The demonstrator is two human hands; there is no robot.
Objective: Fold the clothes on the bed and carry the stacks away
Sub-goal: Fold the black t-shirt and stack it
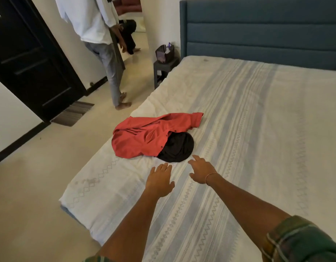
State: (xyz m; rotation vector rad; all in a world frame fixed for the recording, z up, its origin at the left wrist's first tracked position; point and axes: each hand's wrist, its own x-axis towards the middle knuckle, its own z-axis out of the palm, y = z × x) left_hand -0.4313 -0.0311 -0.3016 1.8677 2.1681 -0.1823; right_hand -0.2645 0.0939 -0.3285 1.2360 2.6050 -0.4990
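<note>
- Reaching toward the red shirt, I hold my left hand and right hand spread, empty, just short of it.
- Black garment lies partly under that shirt on the bed.

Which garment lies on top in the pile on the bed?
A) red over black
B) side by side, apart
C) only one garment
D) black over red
A: the red shirt drapes over the black garment, whose near part sticks out from under the shirt's buttoned edge.
</note>
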